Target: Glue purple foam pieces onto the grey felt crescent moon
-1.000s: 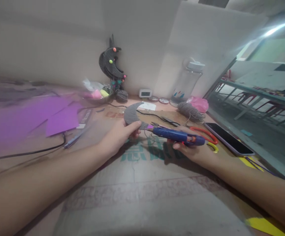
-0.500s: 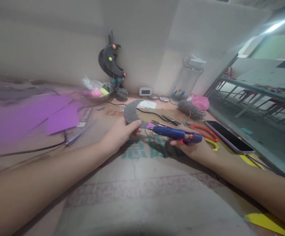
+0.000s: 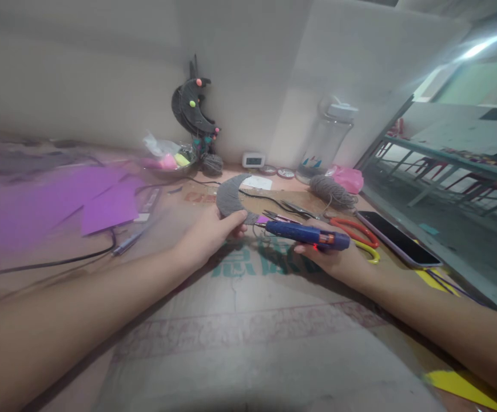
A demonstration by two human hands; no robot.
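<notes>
My left hand (image 3: pixel 207 233) pinches a grey yarn-wrapped crescent (image 3: pixel 230 195) by its lower edge, holding it just above the cardboard-covered table (image 3: pixel 248 320). My right hand (image 3: pixel 332 256) is wrapped around a blue hot glue gun (image 3: pixel 306 233) lying level, with a small red light on it. The gun's nozzle points left at the lower tip of the crescent, very close to it or touching it.
Red-and-yellow scissors (image 3: pixel 357 234), a phone (image 3: pixel 396 238), a ball of grey yarn (image 3: pixel 332 191) and a pink bag (image 3: pixel 349 178) lie right of the hands. Purple paper sheets (image 3: pixel 102 209) and a black cable (image 3: pixel 59 263) are left. A finished black crescent ornament (image 3: pixel 192 109) and a clear bottle (image 3: pixel 327 140) stand by the wall.
Both hands and what they hold have drifted slightly up and left in the picture. The grips look the same.
</notes>
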